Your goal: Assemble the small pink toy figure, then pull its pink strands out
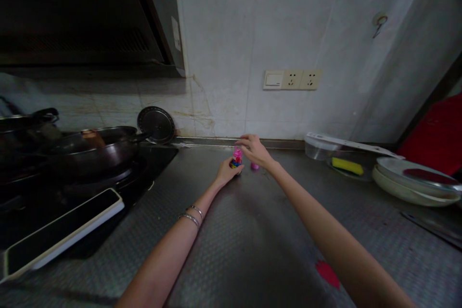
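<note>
A small, see-through bottle (237, 154) stands on the steel counter, pink at the top and multicoloured lower down. My left hand (227, 171) is wrapped around its lower part, thumb across the front. Over the bottle's top reaches my right hand (255, 149), its fingers stretched to the left and a little apart, the thumb close beside the pink part. Whether these fingertips touch the bottle is too small to tell. A small pink object (254, 166), perhaps a cap, sits on the counter just below my right hand.
Left, a frying pan (97, 156) stands on the black stove beside a long white-edged panel (65, 231). A round dark lid (156, 125) leans against the wall. Right are a clear plastic container (319, 148), a yellow sponge (347, 166), stacked dishes (411, 187) and a knife-like blade (433, 228).
</note>
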Tool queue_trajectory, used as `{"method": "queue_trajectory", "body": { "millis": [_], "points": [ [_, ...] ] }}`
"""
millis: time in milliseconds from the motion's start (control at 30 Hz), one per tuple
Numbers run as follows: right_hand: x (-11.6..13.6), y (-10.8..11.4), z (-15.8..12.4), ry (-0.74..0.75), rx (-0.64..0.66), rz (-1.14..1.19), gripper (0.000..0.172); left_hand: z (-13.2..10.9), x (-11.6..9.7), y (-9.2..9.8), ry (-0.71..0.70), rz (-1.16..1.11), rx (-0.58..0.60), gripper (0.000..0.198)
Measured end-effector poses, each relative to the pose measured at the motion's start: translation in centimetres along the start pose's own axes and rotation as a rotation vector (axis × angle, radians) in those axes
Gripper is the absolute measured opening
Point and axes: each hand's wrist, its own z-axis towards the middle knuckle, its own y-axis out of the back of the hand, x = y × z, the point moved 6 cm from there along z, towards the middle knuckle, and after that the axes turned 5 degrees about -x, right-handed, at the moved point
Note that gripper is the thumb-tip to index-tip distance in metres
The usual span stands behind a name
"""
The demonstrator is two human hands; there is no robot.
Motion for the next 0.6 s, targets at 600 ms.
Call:
{"method": "queue_trajectory", "body": {
  "millis": [600],
  "points": [
    [-1.0,0.5,1.8,-0.122,0.075,-0.017,0.041,-0.2,0.0,0.1,-0.010,0.000,0.008,0.035]
  ]
}}
